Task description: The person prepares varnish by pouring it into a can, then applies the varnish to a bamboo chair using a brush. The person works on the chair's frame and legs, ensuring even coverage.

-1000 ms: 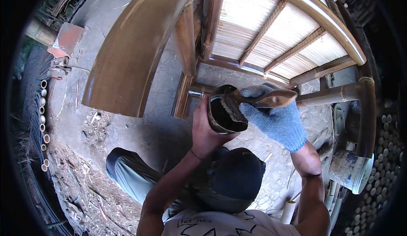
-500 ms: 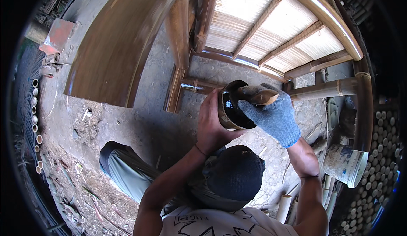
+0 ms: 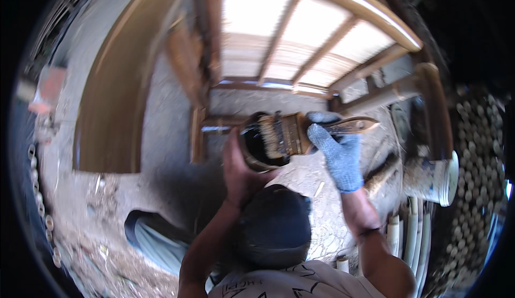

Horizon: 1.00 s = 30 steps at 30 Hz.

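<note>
A round dark container (image 3: 247, 156) with glossy dark liquid inside is gripped by my bare left hand (image 3: 237, 172), the fingers along its outer side and the thumb below. My right hand (image 3: 340, 156), in a grey knit glove, is closed around a wide paintbrush (image 3: 295, 133) near the base of its wooden handle. The brush lies nearly level, its pale bristles over the container's mouth and its handle pointing right. From this angle I cannot tell whether the bristles touch the rim or the liquid.
Ahead stands a bamboo frame (image 3: 432, 110) with pale translucent panels (image 3: 306, 35). A broad brown curved panel (image 3: 110, 99) rises at the left. On the right are a white bucket (image 3: 429, 180) on its side, bamboo poles (image 3: 413, 233) and stacked cut bamboo (image 3: 472, 174). My bent legs are below.
The brush has come up out of the container and moved right, so its bristles now show. My view has shifted, and both hands with the container appear further left and slightly lower.
</note>
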Available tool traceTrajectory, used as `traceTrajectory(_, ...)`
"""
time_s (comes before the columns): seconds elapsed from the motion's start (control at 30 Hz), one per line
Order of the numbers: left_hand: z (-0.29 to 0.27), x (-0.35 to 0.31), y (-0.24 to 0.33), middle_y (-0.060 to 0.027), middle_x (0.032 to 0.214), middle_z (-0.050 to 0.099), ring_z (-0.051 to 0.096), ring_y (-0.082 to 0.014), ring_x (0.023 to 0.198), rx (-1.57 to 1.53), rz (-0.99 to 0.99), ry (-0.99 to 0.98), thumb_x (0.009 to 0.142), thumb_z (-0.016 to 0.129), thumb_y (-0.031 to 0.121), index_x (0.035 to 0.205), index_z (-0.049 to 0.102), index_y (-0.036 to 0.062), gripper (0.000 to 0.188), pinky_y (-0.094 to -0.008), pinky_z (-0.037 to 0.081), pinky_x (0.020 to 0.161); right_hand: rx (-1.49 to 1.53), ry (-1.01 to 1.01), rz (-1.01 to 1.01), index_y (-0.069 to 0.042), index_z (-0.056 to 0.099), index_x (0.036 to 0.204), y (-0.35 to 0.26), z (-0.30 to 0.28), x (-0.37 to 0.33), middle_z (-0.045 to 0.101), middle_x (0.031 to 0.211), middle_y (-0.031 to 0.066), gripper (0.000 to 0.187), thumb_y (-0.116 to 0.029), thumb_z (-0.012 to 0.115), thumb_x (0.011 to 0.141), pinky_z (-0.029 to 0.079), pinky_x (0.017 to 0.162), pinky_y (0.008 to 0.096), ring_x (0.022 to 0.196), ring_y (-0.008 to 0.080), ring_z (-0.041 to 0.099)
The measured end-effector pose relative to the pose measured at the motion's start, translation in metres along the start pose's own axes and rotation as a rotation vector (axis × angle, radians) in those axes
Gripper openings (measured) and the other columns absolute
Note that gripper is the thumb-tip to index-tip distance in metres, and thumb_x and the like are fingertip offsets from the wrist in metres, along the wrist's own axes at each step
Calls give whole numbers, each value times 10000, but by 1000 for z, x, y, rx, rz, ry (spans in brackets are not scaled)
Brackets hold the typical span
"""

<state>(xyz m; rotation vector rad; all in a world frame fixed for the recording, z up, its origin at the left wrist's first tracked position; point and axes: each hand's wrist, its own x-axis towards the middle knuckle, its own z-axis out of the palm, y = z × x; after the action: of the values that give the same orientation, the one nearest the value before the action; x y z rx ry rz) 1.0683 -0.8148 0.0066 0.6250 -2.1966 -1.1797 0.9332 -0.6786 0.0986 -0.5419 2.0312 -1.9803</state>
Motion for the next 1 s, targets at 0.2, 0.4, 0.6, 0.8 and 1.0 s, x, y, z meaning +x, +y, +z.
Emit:
traceTrajectory(0.2,-15,2,-11,-152,1231,561,573,-278,1139,-186,-68,-91,492,959,234,1410,368,-27,1122,-388,465,998,928,341,448,-83,597,1200,32,-42,-38,663,1161,105,343,-278,647,923,635,605,361,917,229,699)
traceTrajectory(0.4,-23,-6,-20,-126,1243,549,562,-274,1157,-385,-238,-125,474,968,193,1433,364,8,1148,-383,436,1032,-486,823,-698,-54,631,1146,22,-166,8,636,1183,104,255,-52,697,899,542,902,332,985,249,656)
traceTrajectory(0.6,-39,-8,-20,-126,1289,526,537,-255,1197,-326,-204,-55,521,899,38,1444,342,6,1079,-381,428,1050,-1617,314,-617,-257,709,1104,108,-199,29,576,1310,97,381,-135,719,744,442,994,453,1188,374,528)
traceTrajectory(0.8,-46,-14,-36,-143,1313,508,508,-270,1238,-257,-191,-35,509,901,27,1447,347,0,1090,-398,405,1075,-1337,6,-300,-195,682,1118,169,-184,32,599,1273,97,306,-116,647,824,510,931,419,1117,342,593)
traceTrajectory(1.0,-51,-21,-40,-152,1324,510,510,-272,1248,-249,-149,-12,502,911,26,1447,350,1,1099,-398,411,1073,-1062,433,-769,-93,687,1044,42,-177,65,687,1039,146,211,-49,718,839,545,842,377,954,323,677)
